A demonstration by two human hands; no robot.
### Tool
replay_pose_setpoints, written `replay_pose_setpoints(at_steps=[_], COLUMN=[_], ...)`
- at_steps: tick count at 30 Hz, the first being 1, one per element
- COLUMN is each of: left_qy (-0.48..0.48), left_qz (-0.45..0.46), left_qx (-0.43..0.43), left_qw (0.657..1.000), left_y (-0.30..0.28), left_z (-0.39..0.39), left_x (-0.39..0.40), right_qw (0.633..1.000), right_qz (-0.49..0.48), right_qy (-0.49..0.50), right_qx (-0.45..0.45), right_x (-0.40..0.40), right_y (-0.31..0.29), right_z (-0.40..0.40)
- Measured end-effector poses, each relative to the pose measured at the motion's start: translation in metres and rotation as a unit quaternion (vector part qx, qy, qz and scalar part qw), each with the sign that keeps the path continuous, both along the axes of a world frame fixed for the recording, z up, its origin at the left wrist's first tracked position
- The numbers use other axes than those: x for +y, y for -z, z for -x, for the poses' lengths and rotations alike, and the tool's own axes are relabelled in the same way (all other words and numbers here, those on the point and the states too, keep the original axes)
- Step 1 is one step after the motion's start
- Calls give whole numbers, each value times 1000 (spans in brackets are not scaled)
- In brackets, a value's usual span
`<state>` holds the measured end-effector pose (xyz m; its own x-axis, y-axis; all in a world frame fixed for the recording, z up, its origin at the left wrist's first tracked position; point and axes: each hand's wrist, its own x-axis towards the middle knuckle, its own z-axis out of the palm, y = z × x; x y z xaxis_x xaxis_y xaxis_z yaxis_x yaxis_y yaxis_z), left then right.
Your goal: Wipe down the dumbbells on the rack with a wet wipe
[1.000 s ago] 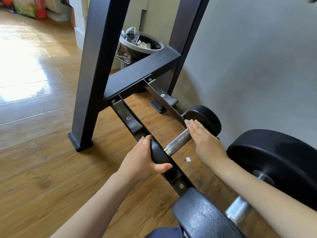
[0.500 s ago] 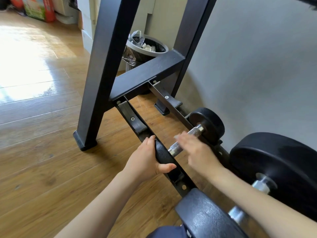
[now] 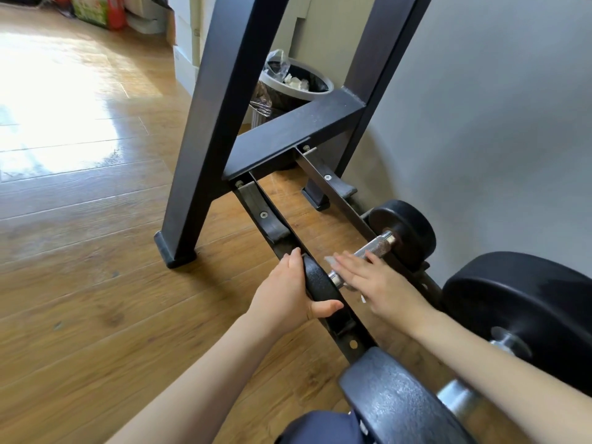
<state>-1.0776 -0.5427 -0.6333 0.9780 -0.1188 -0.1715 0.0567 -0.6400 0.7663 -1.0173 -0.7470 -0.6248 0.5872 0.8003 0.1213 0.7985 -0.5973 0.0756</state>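
Our right hand (image 3: 374, 280) has slid with the wipe (image 3: 330, 260) along the handle (image 3: 373, 248) from the far plate (image 3: 407, 232) toward the near plate (image 3: 317, 283). Now more bare handle shows by the far plate.

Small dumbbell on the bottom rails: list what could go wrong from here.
1. The left hand grips only the near head of the small dumbbell; it could roll on the rails and pinch fingers.
2. The wet wipe lies under flat fingers of the right hand, so it may slip off.
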Motion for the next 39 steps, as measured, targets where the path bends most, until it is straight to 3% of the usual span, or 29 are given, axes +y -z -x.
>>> replay_pose_setpoints(at_steps=[3,4,8,10,14,17,22,29,39], left_qy=[-1,-3,-9,-13,-38,-65,7,19,6], left_qz=[-17,-23,-65,-81,-98,-167,-256,-275,-311], left_qx=[-5,-7,-14,-19,-18,18,40,70,73], left_qw=[1000,1000,998,996,994,984,966,959,948], left_y=[0,0,3,1,-11,-41,-142,-306,-488], left_z=[1,1,0,1,27,56,60,73,82], left_x=[0,0,-1,-2,3,12,21,53,126], right_qw=[987,985,1000,999,992,988,984,962,959], right_qz=[-44,-54,-27,-17,-91,-101,-45,18,39], right_qy=[152,161,-13,-47,82,110,147,143,151], right_qx=[-3,-8,-5,-7,32,34,86,232,235], right_x=[-11,-8,11,11,10,24,66,133,220], right_y=[-7,-5,17,12,-22,-58,-142,-305,-494], right_z=[-14,-11,13,11,19,45,56,77,80])
